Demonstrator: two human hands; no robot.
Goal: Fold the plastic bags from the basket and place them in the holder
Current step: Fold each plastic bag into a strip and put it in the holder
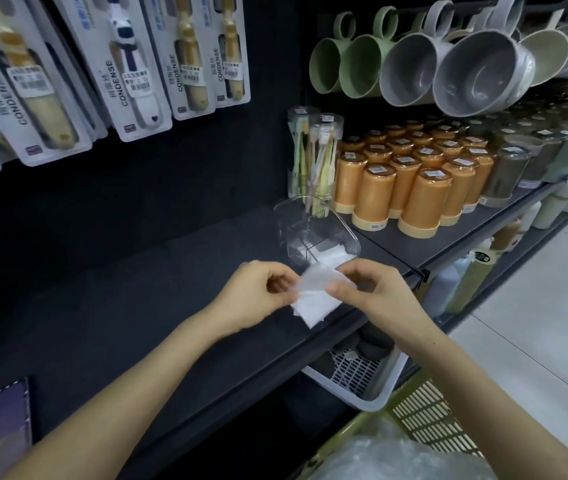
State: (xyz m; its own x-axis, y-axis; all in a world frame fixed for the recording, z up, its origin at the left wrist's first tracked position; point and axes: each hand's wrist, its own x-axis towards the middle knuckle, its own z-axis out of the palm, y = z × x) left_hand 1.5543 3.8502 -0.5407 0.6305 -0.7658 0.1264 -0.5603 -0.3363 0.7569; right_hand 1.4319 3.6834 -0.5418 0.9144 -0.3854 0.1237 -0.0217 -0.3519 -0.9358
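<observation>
Folded white bag (317, 296) before clear holder (313, 233)

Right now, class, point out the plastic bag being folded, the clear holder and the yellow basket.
plastic bag (317, 306): head view, its lower white part.
clear holder (289, 230): head view, left wall.
yellow basket (428, 420): head view, lattice wall.

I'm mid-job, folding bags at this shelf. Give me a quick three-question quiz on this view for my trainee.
1. True or false: the left hand and right hand both pinch the plastic bag.
2. Where is the clear holder? A) on the black shelf, behind the hands B) in the left hand C) below the shelf
3. Fill in: the yellow basket at lower right holds crumpled ___.
Key: 1 true; 2 A; 3 plastic bags.
</observation>
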